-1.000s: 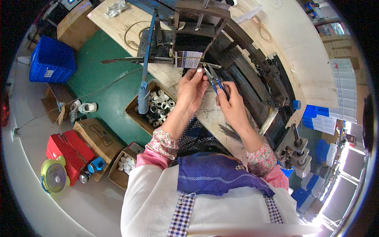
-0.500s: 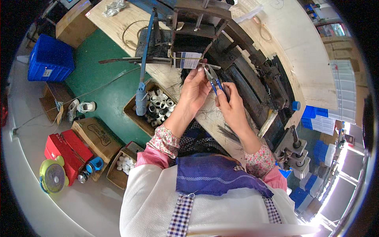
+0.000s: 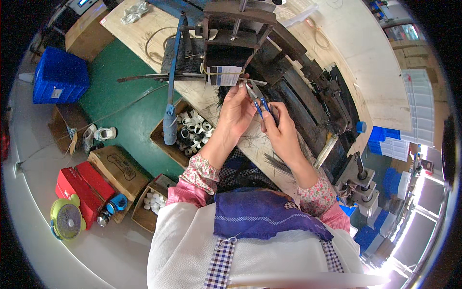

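My right hand (image 3: 280, 126) is closed around blue-handled thread snips (image 3: 263, 105). Their metal blades point up and left, close together, with the tips by my left fingertips. My left hand (image 3: 236, 111) is pinched at a small piece by the end of a thin metal bar (image 3: 257, 82); the fingers mostly hide what they hold. Just above it, a printed card (image 3: 224, 76) is held by a yellowish band on the front of a dark metal machine (image 3: 232, 37). Black bristles (image 3: 222, 94) show below the card, beside my left fingers.
A blue lever (image 3: 174, 72) with a wrapped grip hangs left of the machine. Below it stands a carton (image 3: 159, 134) of white and black rings. Dark metal rails (image 3: 303, 86) run to the right. Loose bristles (image 3: 283, 164) lie on the wooden bench (image 3: 255, 147).
The snips' blades were spread apart and are now nearly together. Both hands stay in about the same place. The view has shifted slightly.
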The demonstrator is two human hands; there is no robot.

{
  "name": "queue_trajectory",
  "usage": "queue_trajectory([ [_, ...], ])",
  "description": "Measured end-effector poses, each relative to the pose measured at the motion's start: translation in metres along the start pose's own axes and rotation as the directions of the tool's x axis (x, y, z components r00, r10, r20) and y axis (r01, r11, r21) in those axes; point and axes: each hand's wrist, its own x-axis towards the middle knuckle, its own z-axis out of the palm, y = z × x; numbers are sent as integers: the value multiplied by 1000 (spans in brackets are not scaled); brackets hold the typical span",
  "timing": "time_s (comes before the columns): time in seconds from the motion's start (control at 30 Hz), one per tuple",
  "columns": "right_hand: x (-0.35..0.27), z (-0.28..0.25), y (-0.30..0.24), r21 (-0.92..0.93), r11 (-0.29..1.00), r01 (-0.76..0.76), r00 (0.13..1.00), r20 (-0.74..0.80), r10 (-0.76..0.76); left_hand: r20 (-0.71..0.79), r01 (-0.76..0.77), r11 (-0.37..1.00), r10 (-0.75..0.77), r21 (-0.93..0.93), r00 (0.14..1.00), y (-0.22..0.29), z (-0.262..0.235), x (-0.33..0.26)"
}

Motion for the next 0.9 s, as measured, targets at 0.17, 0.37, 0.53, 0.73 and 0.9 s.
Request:
queue_trajectory([
  [0.17, -1, -1, 6, -6, 1000, 7, 1000, 12, -7, -4, -19, 1000, 19, 3, 1000, -2, 1, 1],
  [0.37, -2, -3, 4, -43, 999, 10, 1000, 22, -9, -32, -5, 1000, 6, 29, 999, -1, 7, -4],
  [0.53, 0, -2, 4, -5, 1000, -1, 1000, 21, 2, -12, -3, 998, 4, 59, 1000, 0, -1, 0],
  [0.73, 0, -1, 6, -7, 1000, 3, 1000, 13, -3, -13, -9, 998, 10, 61, 1000, -2, 1, -1],
  [0.9, -1, -1, 9, -18, 1000, -9, 1000, 19, 9, -59, -3, 997, 8, 79, 998, -1, 6, -3],
])
